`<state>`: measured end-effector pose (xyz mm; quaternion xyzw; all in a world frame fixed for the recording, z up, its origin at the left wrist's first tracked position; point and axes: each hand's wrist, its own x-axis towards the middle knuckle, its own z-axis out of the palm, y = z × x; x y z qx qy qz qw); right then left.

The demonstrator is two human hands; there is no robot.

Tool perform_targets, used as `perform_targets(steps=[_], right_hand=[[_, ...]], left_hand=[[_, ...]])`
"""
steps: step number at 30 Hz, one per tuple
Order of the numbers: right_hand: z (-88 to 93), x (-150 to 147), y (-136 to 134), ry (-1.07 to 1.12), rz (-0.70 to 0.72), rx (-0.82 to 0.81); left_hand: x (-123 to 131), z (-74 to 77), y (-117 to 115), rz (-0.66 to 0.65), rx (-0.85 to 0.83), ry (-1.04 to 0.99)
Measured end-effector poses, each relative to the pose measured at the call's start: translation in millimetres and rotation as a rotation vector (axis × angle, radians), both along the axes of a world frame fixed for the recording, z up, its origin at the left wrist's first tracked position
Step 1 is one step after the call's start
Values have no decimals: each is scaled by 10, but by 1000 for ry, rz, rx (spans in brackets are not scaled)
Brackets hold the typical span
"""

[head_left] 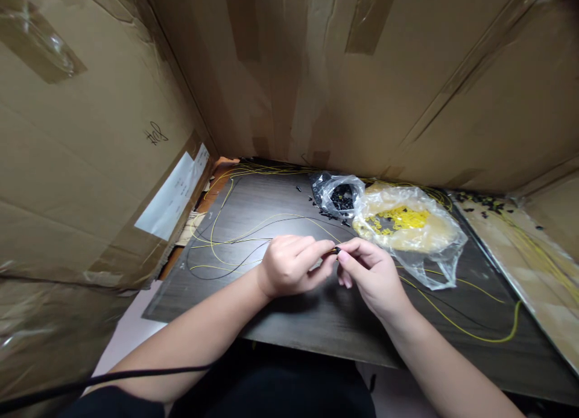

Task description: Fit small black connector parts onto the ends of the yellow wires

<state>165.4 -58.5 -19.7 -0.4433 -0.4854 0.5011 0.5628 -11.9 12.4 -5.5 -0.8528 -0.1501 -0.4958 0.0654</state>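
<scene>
Black cord [136, 374] crossed the lower left of the frame, over the left forearm [199, 336]; dark clothing [271, 385] filled the bottom centre. Both bare hands were raised a little right of centre, above a dark tabletop [289, 327].

Left hand [294, 264]: fingers curled, thumb and forefinger clamped on the wire ends [333, 251]. Right hand [373, 276]: thumb and forefinger clamped on a small black piece [338, 250], right at those ends. We noted the two sets of fingertips almost meeting there. Fingers hid most of the join, so we could not tell whether the wires sat inside the piece.

Yellow wire [493, 341] curved past the right forearm [434, 351] into the lower right. We also saw thin yellow and black strands [215, 228] looping left of the hands, and more yellow strands along the tabletop's back edge.

Beyond the hands, right of centre, two clear bags lay side by side: a smaller bag [360, 192] with black bits [342, 198], a larger bag [446, 267] with yellow bits [407, 218]. Loose black bits [298, 189] lay scattered about the smaller one. At the right edge a tan board [554, 300] carried further black bits and yellow strands.

Cardboard [289, 80] walled us in at left, back and right, patched with brown tape [371, 17]. White label [165, 198], left of centre; handwritten mark [157, 133] above it.
</scene>
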Motion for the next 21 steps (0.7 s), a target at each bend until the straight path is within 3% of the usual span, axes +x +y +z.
perform_targets(steps=[5,12,21], right_hand=[[20,-2,-2,-28,1,-7],[-6,9,-8,-34,12,-3],[-27,18,-12,3,31,7]], left_hand=[[10,14,-25,-68,-72,-29],[7,10,-14,-47,-31,-8],[3,12,-32,-60,-131,-42]])
